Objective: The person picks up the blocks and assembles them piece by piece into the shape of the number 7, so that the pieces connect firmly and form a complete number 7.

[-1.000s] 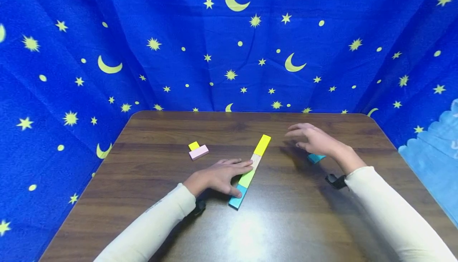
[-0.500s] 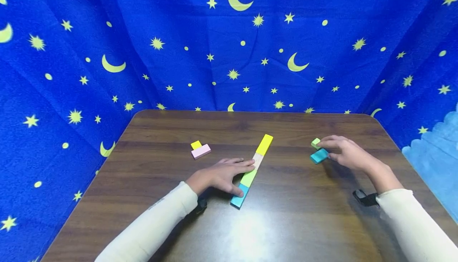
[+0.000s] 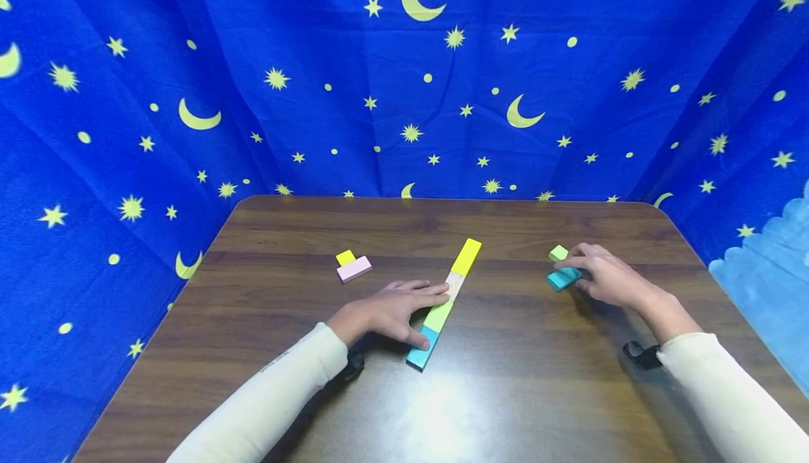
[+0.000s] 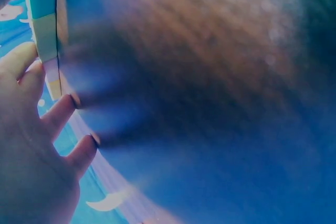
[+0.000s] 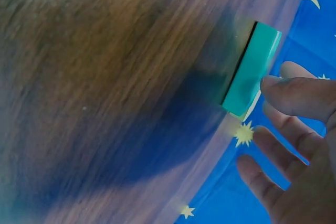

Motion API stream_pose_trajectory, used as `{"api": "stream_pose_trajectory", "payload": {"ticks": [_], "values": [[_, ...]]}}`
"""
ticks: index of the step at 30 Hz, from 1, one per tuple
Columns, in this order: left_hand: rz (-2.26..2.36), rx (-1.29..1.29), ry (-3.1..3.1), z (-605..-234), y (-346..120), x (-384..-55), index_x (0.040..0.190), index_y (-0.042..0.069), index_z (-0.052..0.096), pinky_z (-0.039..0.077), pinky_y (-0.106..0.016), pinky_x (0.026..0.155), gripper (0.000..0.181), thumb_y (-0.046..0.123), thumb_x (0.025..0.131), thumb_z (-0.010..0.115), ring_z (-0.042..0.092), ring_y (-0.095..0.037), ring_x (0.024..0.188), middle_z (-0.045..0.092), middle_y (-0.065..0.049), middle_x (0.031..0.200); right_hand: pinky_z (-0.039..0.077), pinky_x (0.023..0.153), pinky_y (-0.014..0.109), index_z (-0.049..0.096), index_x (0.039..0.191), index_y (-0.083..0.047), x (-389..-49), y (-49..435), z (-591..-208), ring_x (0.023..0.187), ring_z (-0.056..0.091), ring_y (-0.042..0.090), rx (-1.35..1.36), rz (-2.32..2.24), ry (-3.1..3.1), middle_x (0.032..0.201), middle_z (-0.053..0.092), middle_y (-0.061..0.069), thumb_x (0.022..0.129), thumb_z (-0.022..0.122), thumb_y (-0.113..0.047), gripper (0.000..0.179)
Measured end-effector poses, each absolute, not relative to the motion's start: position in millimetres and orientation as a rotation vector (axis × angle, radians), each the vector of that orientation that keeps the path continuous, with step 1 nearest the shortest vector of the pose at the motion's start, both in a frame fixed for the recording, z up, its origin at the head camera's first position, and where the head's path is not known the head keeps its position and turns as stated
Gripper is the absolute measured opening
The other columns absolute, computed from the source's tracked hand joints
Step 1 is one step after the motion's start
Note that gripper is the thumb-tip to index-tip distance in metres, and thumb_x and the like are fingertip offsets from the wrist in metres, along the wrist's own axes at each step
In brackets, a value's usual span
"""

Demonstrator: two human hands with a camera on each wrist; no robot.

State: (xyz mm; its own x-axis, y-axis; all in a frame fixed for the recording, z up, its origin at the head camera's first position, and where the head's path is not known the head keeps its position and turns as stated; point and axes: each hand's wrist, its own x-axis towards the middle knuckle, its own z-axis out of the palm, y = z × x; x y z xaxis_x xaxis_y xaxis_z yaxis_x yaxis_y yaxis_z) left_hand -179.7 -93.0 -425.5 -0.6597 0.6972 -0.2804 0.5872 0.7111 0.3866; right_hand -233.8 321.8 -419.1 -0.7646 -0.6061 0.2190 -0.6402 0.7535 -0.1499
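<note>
A straight row of flat blocks lies slantwise at mid-table: a yellow block (image 3: 466, 258), a whitish block (image 3: 455, 282), a light green block (image 3: 438, 317) and a blue block (image 3: 418, 357). My left hand (image 3: 385, 310) rests on the row with fingers spread, thumb on the blue block and index and middle fingertips around the whitish and green ones. My right hand (image 3: 609, 278) is at a teal block (image 3: 559, 282) lying on the table; its index finger reaches over the top and its thumb is at the near right end. In the right wrist view the thumb tip overlaps the teal block's (image 5: 254, 69) edge.
A small light green block (image 3: 557, 252) lies just behind the teal one. At the left, a pink block (image 3: 354, 270) lies against another yellow block (image 3: 345, 257). A blue curtain (image 3: 354, 55) with moons and stars stands behind the brown table (image 3: 278, 224).
My right hand has moved right from above the teal block, uncovering the small green block, and its index finger has then come over the teal block. The left hand stays in place.
</note>
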Motion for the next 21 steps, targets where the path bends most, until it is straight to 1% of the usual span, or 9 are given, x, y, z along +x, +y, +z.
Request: {"api": "stream_pose_trajectory", "payload": {"ticks": [5, 12, 17, 21], "values": [[0.377, 0.977, 2.502, -424.4, -93.6, -178.9, 0.157, 0.03, 0.029, 0.016, -0.053, 0.124, 0.083, 0.05, 0.087, 0.07, 0.016, -0.027, 0.156, 0.013, 0.017, 0.167, 0.048, 0.085, 0.054, 0.075, 0.107, -0.012, -234.9, 320.0, -421.6, 0.099, 0.061, 0.035, 1.019, 0.325, -2.762, 0.106, 0.067, 0.013, 0.068, 0.077, 0.007, 0.044], [0.373, 0.979, 2.503, -426.2, -93.6, -179.1, 0.157, 0.03, 0.029, 0.016, -0.054, 0.124, 0.083, 0.05, 0.087, 0.069, 0.016, -0.027, 0.156, 0.013, 0.017, 0.167, 0.05, 0.087, 0.056, 0.075, 0.108, -0.012, -233.9, 315.7, -423.1, 0.103, 0.061, 0.037, 0.98, 0.34, -2.85, 0.109, 0.067, 0.014, 0.072, 0.072, 0.007, 0.041], [0.377, 0.977, 2.502, -426.0, -92.9, -178.8, 0.157, 0.031, 0.029, 0.016, -0.053, 0.125, 0.083, 0.05, 0.087, 0.07, 0.015, -0.026, 0.156, 0.013, 0.017, 0.167, 0.051, 0.087, 0.055, 0.075, 0.108, -0.013, -234.1, 316.2, -425.6, 0.103, 0.061, 0.036, 0.972, 0.34, -2.855, 0.11, 0.067, 0.014, 0.073, 0.073, 0.006, 0.04], [0.382, 0.976, 2.504, -424.7, -93.2, -178.5, 0.157, 0.03, 0.03, 0.016, -0.053, 0.125, 0.083, 0.049, 0.087, 0.07, 0.016, -0.027, 0.156, 0.013, 0.016, 0.167, 0.05, 0.086, 0.056, 0.074, 0.109, -0.012, -235.6, 316.5, -424.4, 0.103, 0.061, 0.037, 0.962, 0.373, -2.864, 0.111, 0.066, 0.015, 0.075, 0.073, 0.003, 0.037]]}}
